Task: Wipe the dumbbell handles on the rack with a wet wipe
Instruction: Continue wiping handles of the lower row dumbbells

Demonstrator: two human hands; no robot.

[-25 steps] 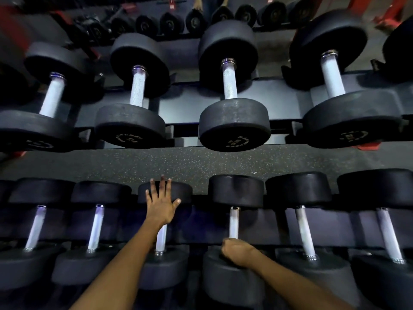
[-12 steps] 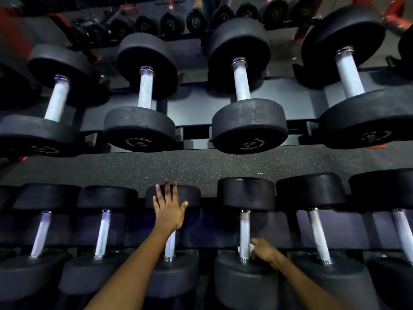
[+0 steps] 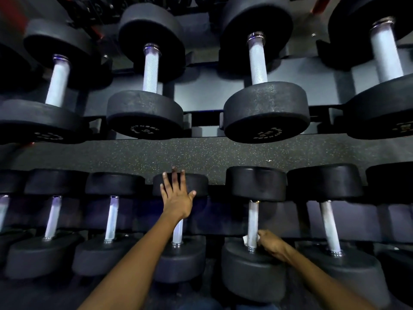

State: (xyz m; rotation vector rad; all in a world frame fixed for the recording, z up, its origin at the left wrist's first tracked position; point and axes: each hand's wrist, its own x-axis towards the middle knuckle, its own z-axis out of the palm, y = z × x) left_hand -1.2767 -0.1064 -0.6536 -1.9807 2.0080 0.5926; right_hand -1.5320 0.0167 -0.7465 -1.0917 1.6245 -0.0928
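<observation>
progress: mid-task by my read, rack [image 3: 223, 121] has many handles left, can't tell which are wiped | left hand [image 3: 176, 198]: fingers spread flat on far head of near-row dumbbell [image 3: 181, 253] | wet wipe [image 3: 245, 239]: white, crumpled, at near end of next handle [image 3: 253, 222] to the right | right hand [image 3: 271, 245]: fingers curled, clamping wipe on handle

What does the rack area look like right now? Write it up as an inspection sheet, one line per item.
Surface: two-tier dumbbell rack, over dark speckled floor.
Job's things: white wet wipe wrapped at the near end of one lower-tier handle.
Clutter: a small pale scrap on the floor.
Hands: left hand flat, fingers spread, on the far head of the neighbouring dumbbell; right hand grips the wipe round the handle.
Cables: nothing seen.
Surroundings: upper-tier dumbbells, red frame parts at the top edges, dim lighting.
</observation>
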